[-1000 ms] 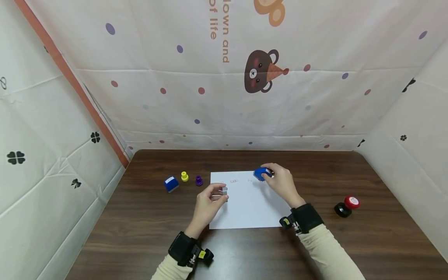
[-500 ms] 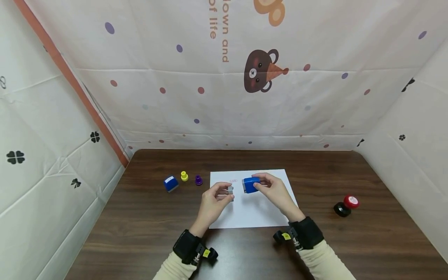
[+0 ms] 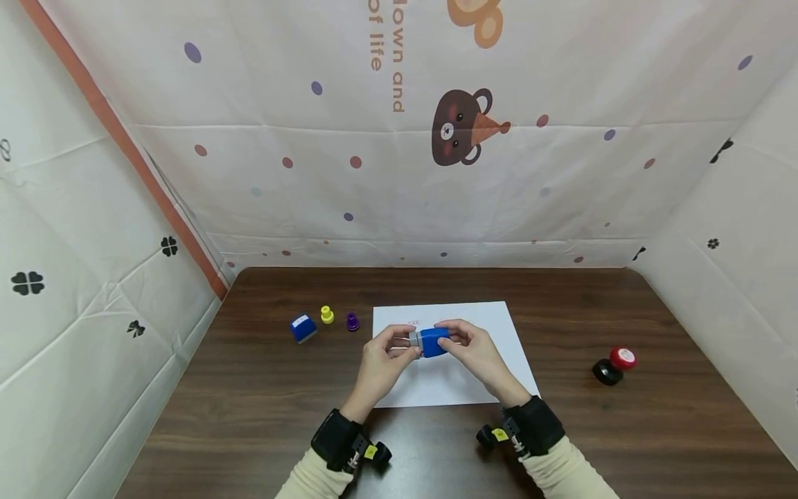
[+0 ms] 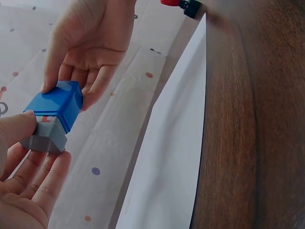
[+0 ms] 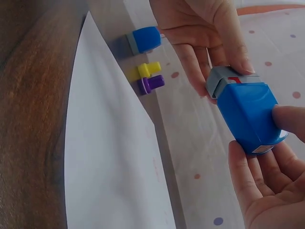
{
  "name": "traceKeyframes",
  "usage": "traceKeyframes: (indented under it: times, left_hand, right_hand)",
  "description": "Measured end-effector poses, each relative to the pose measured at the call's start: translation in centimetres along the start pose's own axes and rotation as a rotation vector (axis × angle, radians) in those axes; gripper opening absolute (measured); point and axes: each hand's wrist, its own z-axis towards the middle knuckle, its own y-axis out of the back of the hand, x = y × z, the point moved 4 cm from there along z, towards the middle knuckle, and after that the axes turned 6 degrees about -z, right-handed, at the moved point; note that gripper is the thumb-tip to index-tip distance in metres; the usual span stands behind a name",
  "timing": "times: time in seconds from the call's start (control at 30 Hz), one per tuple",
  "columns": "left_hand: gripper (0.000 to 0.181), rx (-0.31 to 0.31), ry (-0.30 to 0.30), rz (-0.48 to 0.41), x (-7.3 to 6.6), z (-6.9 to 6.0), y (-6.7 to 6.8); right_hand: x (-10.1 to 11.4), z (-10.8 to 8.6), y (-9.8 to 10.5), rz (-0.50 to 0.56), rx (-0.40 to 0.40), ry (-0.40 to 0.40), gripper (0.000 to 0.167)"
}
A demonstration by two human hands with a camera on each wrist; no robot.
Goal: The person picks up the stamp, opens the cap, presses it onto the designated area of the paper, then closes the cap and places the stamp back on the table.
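Above the white paper (image 3: pixel 451 388), my two hands meet at one self-inking stamp. My right hand (image 3: pixel 476 355) grips its blue body (image 5: pixel 250 114), thumb on one face and fingers on the opposite side. Between thumb and fingertips my left hand (image 3: pixel 379 362) pinches the grey cap (image 4: pixel 46 137). In both wrist views the cap sits against the body's end, with a little red showing near the join. Whether the cap is fully seated I cannot tell. Faint reddish prints (image 3: pixel 412 322) mark the paper's far part.
Left of the paper stand another blue stamp (image 3: pixel 303 328), a small yellow stamp (image 3: pixel 327 314) and a small purple stamp (image 3: pixel 352 321). A red-topped stamp (image 3: pixel 623 358) with a black part (image 3: pixel 607 372) lies at the right. Patterned cloth borders the brown table (image 3: pixel 249 416).
My right hand has brought the blue stamp left and nearer from the paper's far right. The left hand has moved slightly right with the grey cap, and the two parts now meet.
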Motion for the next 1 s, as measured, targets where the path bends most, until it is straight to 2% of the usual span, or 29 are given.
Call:
traceKeyframes:
  times: [0.37, 0.67, 0.93, 1.0]
  left_hand:
    - [0.031, 0.003, 0.000, 0.008, 0.1, 0.0, 0.0]
    - [0.029, -0.007, 0.005, 0.025, 0.4, 0.1, 0.0]
    - [0.030, -0.014, -0.008, 0.028, 0.4, 0.1, 0.1]
    - [0.030, -0.012, -0.008, 0.030, 0.4, 0.0, 0.2]
  right_hand:
    - [0.0, -0.2, -0.4, 0.005, -0.028, 0.044, 0.028]
    - [0.0, -0.3, -0.8, 0.022, -0.041, 0.030, 0.030]
    - [3.2, -2.0, -0.3, 0.005, -0.054, 0.034, 0.028]
    - [2.6, -1.7, -0.5, 0.010, -0.051, 0.024, 0.028]
